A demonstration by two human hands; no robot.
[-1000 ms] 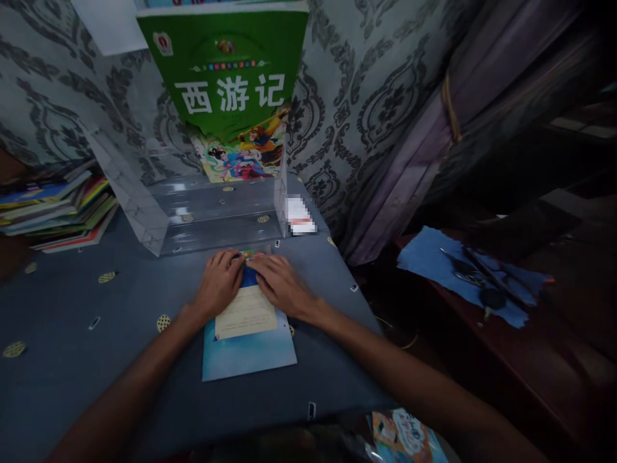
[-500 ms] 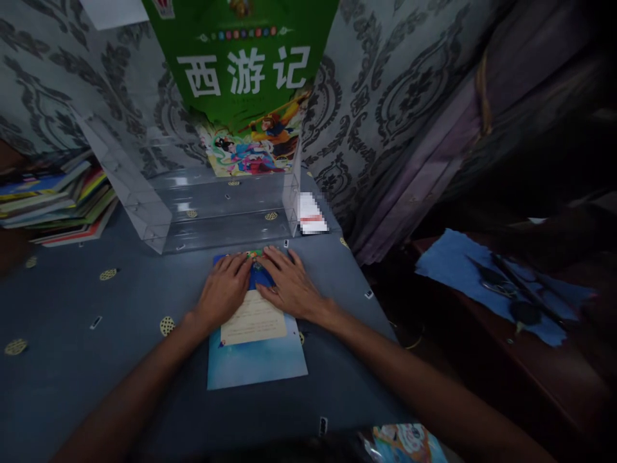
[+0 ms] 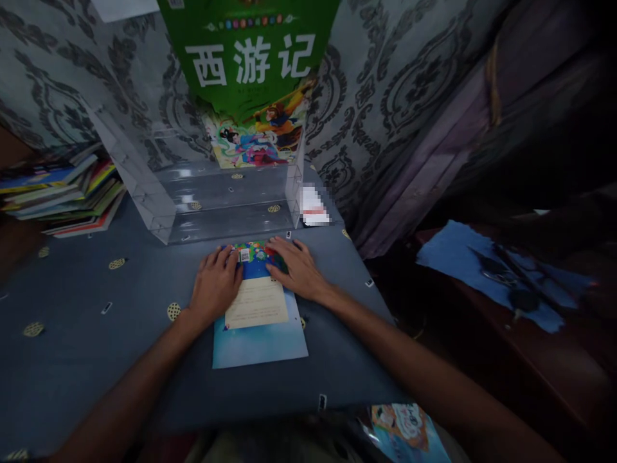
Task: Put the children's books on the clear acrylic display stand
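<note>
A thin booklet (image 3: 260, 347) with a blue cover, a cream text panel and a small QR code lies on the cloth-covered table. My left hand (image 3: 216, 283) rests over its upper left edge, fingers stretched forward. On the upper right side, my right hand (image 3: 296, 267) lies with its fingers spread and the thumb toward the middle of the cover. Neither hand is closed around anything. Just beyond them stands a clear plastic rack (image 3: 231, 222), with a green book (image 3: 250, 83) with a picture of figures upright at its back.
Books are piled (image 3: 72, 193) at the left of the table (image 3: 120, 347). A blurred-out white item (image 3: 314, 209) lies right of the rack. Off to the right, a blue cloth (image 3: 457, 257) with dark tools sits on a reddish surface. Another colourful cover (image 3: 409, 431) shows below the table's front edge.
My hands have moved apart toward the booklet's sides, uncovering the QR code and more of the colourful top strip. The camera view has shifted slightly.
</note>
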